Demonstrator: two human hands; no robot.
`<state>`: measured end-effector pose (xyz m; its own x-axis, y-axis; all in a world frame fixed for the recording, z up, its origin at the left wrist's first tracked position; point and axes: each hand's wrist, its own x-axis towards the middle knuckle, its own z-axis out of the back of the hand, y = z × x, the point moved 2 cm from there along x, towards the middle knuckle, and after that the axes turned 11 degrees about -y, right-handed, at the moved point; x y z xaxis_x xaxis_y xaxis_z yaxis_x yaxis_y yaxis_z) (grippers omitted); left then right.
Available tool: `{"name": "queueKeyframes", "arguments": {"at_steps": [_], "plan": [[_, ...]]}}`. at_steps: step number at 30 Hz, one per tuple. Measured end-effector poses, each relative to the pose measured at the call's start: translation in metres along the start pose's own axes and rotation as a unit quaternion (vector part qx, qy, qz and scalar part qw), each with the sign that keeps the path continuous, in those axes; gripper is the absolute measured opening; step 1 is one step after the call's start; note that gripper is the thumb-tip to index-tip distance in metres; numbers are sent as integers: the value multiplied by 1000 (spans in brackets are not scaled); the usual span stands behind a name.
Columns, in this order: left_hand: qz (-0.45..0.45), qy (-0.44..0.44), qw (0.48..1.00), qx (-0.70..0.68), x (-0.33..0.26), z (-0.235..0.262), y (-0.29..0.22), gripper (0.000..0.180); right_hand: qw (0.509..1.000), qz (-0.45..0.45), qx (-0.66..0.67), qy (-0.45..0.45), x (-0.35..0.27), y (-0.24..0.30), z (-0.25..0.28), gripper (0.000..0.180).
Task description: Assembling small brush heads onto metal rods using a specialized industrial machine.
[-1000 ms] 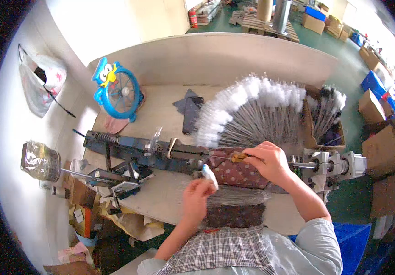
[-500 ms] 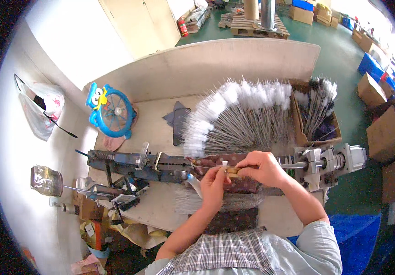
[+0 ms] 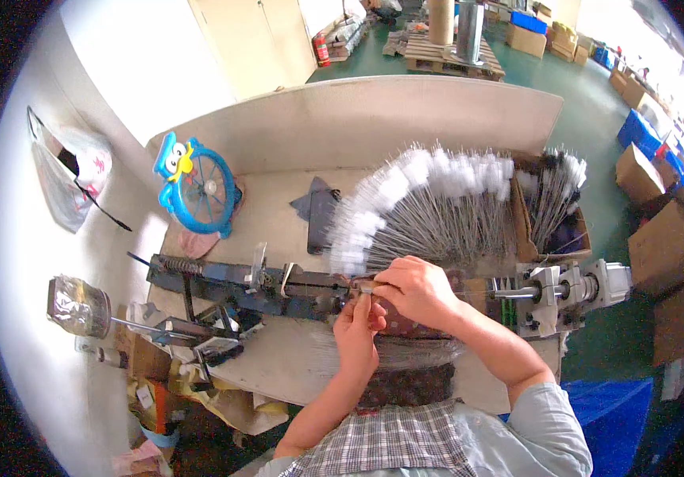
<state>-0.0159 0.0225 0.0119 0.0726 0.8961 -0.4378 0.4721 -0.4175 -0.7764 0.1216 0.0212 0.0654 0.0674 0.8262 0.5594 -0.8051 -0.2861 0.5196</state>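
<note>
Both of my hands meet at the middle of the bench, right over the long dark machine (image 3: pixel 247 285) that runs across it. My right hand (image 3: pixel 415 288) comes in from the right, fingers curled down and pinched shut on a small pale piece (image 3: pixel 367 289) at the machine's inner end. My left hand (image 3: pixel 358 332) rises from below, its fingers folded up against the same spot, thumb and fingertips touching the piece from underneath, so the two hands press together around it. The piece is too small for me to tell its shape; it sits just left of my right knuckles and just above my left ones.

Beneath my wrists lies a patterned brown cloth (image 3: pixel 405 385). Directly behind my right hand spreads a wide fan of thin wire brushes with white fluffy tips (image 3: pixel 429 203), touching the machine's far edge. To their right a cardboard box (image 3: pixel 552 211) holds more of them, standing on end. Farther right the machine ends in a pale metal motor block (image 3: pixel 568 290). Well off to my left stand a blue cartoon desk fan (image 3: pixel 195 187) and a dark star-shaped mat (image 3: pixel 318 211), and a plastic bag (image 3: pixel 68 175) hangs on the wall.
</note>
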Motion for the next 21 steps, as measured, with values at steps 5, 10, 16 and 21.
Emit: {"name": "queueKeyframes", "arguments": {"at_steps": [5, 10, 16, 21], "plan": [[1, 46, 994, 104, 4, 3, 0, 32, 991, -110, 57, 60, 0, -1, 3, 18], [62, 42, 997, 12, 8, 3, 0, 44, 999, -50, 1, 19, -2, 9, 2, 23], [55, 13, 992, -112, 6, 4, 5, 38, 997, 3, -61, -56, -10, 30, -13, 27], [61, 2, 988, -140, 3, -5, 4, 21, 990, 33, -80, -113, -13, 24, -6, 32]]}}
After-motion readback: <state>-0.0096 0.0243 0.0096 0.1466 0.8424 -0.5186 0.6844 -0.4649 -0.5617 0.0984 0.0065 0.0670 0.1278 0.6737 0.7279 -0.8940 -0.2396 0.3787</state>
